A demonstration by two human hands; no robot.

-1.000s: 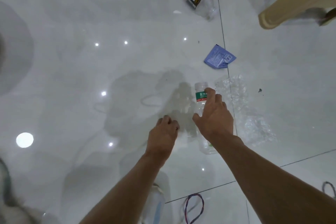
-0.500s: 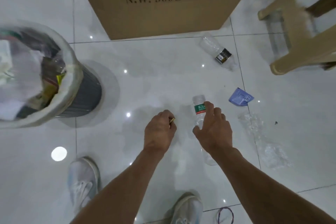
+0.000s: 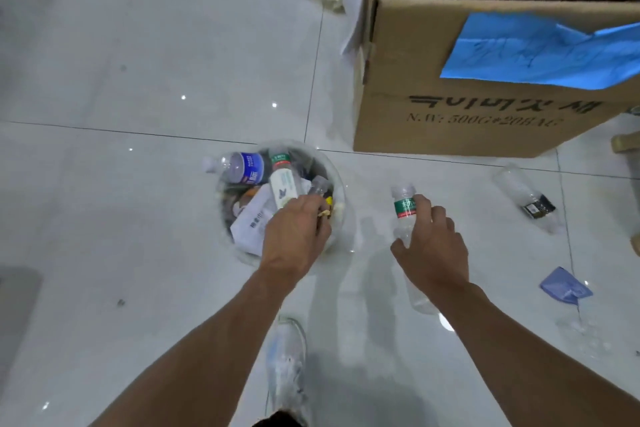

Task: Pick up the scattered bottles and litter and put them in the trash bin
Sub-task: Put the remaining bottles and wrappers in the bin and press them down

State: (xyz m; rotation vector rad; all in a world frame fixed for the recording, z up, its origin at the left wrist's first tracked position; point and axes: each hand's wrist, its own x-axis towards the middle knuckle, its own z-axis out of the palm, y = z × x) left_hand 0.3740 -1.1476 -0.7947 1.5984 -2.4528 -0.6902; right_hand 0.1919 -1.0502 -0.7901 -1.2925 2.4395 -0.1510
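Observation:
My right hand (image 3: pixel 431 248) is shut on a clear plastic bottle with a green and red label (image 3: pixel 404 210), held above the floor just right of the bin. My left hand (image 3: pixel 296 236) hovers over the near edge of the trash bin (image 3: pixel 341 191), fingers pinched on a small yellowish scrap (image 3: pixel 324 213). The bin has a clear liner and holds several bottles and papers. On the floor at the right lie a clear bottle with a dark label (image 3: pixel 526 198), a blue wrapper (image 3: pixel 564 286) and a crumpled clear plastic film (image 3: pixel 585 336).
A large cardboard box (image 3: pixel 467 121) with blue tape stands behind and right of the bin. A wooden furniture leg (image 3: pixel 625 142) shows at the right edge. My white shoe (image 3: pixel 287 364) is below the bin. White cable lies at the top.
I have stood up and turned toward the bin. Both hands have moved from the floor to the bin, the right one lifting the green-labelled bottle, the left one now over the bin.

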